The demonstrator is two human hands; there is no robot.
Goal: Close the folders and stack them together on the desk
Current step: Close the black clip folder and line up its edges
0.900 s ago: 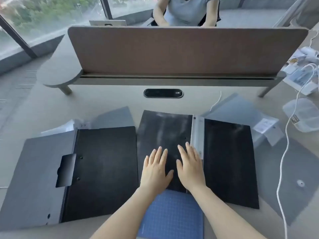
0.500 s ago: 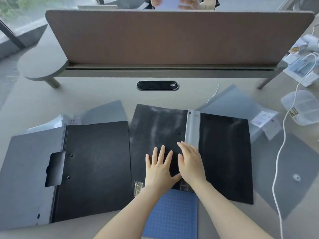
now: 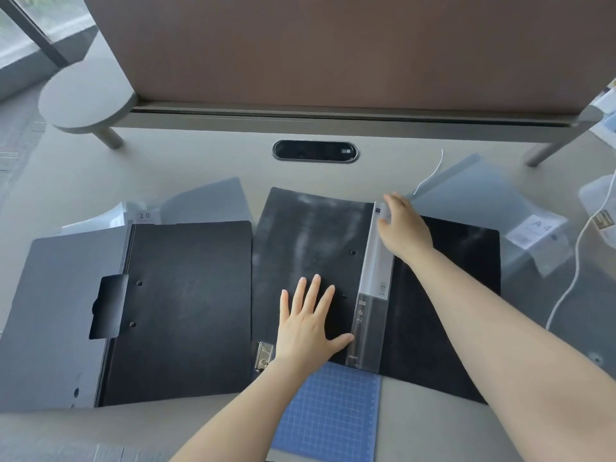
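A black folder (image 3: 310,235) lies open and flat in the middle of the desk, with a grey spine strip (image 3: 375,285) down its centre. My left hand (image 3: 308,325) rests flat on its left cover, fingers spread. My right hand (image 3: 401,228) lies over the top of the spine strip, fingers curled at its upper end. A second black folder (image 3: 180,311) lies open at the left, with a grey flap (image 3: 50,315) spread to its side and a black tab (image 3: 106,306). Translucent grey folders lie at the right (image 3: 480,198) and far left (image 3: 206,201).
A blue grid cutting mat (image 3: 330,415) lies under the middle folder's near edge. A brown divider panel (image 3: 333,51) closes the back of the desk, with a cable port (image 3: 315,151) before it. A white cable (image 3: 573,271) runs down the right side.
My right hand has moved from beside my left hand up to the top of the spine strip. The left hand stays flat on the left cover. The camera has come closer.
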